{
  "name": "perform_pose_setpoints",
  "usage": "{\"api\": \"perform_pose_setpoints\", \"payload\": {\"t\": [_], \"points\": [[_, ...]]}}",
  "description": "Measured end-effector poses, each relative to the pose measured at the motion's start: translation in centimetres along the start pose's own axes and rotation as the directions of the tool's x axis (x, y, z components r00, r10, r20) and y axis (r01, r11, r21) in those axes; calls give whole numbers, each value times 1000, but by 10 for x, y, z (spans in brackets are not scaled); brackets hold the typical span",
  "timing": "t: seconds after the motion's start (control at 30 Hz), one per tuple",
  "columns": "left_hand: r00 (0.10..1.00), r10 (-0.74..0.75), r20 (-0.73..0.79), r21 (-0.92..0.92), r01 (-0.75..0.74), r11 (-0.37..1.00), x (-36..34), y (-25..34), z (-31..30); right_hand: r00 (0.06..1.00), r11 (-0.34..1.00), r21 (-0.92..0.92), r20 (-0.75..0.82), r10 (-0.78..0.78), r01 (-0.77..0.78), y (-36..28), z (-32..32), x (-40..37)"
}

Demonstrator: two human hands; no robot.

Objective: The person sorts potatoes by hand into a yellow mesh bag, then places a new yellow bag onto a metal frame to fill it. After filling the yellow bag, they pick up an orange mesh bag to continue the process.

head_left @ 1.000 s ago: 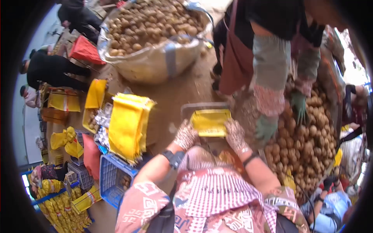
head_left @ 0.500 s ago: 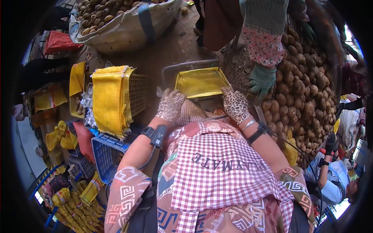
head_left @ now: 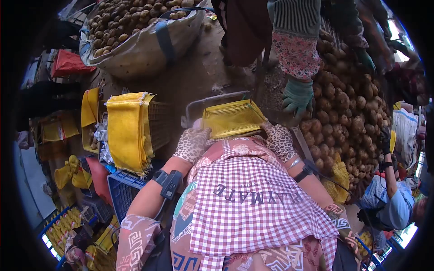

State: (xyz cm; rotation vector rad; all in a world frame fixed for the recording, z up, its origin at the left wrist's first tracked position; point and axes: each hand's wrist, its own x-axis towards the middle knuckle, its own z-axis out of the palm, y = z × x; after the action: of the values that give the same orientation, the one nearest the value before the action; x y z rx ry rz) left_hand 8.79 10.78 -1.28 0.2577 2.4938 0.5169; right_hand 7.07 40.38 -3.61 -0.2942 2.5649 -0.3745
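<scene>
A yellow mesh bag [head_left: 231,119] is spread with its mouth wide, forming a rectangle in front of my body. Inside a metal frame [head_left: 212,100] it sits, the frame's bar showing beyond its far edge. My left hand [head_left: 193,143], in a leopard-print glove, is closed at the bag's near left corner. At the near right corner my right hand [head_left: 279,141], gloved alike, has its fingers closed on the rim. The fingertips of both hands are partly hidden by the bag's edge.
Potatoes [head_left: 346,108] are heaped at the right, with a co-worker's green-gloved hand [head_left: 298,97] beside them. Stacked yellow mesh bags [head_left: 126,131] hang over a crate at the left. A blue crate [head_left: 124,194] stands nearer. A large sack [head_left: 135,58] of potatoes lies far left.
Both hands and the yellow mesh bag have come slightly nearer my body. The view has shifted a little, and the co-worker's gloved hand appears slightly lower and further left.
</scene>
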Motion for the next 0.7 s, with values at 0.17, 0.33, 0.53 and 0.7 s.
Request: {"api": "perform_pose_setpoints", "payload": {"t": [0.17, 0.33, 0.53, 0.7], "points": [[992, -88, 95, 84, 80, 993, 6, 14, -12, 994, 999, -37, -105, 18, -22, 10, 16, 1], [954, -169, 248, 42, 163, 986, 6, 17, -10, 997, 997, -20, -18, 73, -73, 12, 18, -1], [956, -178, 234, -22, 188, 982, 17, 6, 11, 986, 986, 19, 15, 168, -169, 8, 18, 6], [927, -198, 318, -77, 233, 970, 15, 0, 14, 969, 972, 47, 97, 227, -232, -3, 9, 5]]}}
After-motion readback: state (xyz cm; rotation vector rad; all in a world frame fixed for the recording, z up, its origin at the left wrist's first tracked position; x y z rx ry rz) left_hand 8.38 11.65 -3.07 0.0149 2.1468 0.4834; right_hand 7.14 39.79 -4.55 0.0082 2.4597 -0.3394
